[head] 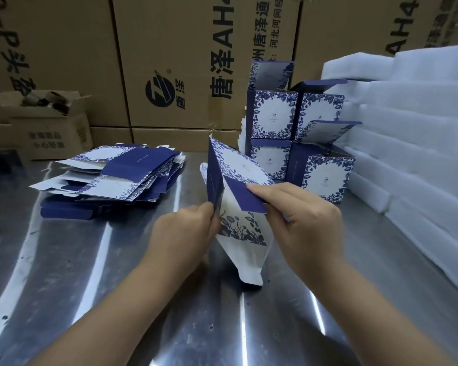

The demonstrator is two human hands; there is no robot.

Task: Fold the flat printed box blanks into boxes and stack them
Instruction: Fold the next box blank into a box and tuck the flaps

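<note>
My left hand (188, 228) pinches the fold edge of the box blank (238, 167), held above the steel table (90, 286) between the flat pile (122, 178) and the stacked boxes (275, 114); my right hand (302, 217) grips its dark blue flap, thumb seemingly underneath; to open it square I should press along the scored creases, not the panels; the card is thin and stiff, apparently matte, white inside, with blue leaf borders; the table is glossy and slippery-looking.

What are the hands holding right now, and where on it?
One half-opened box blank: the left hand pinches its dark blue left panel's edge, and the right hand grips the blue flap.
</note>
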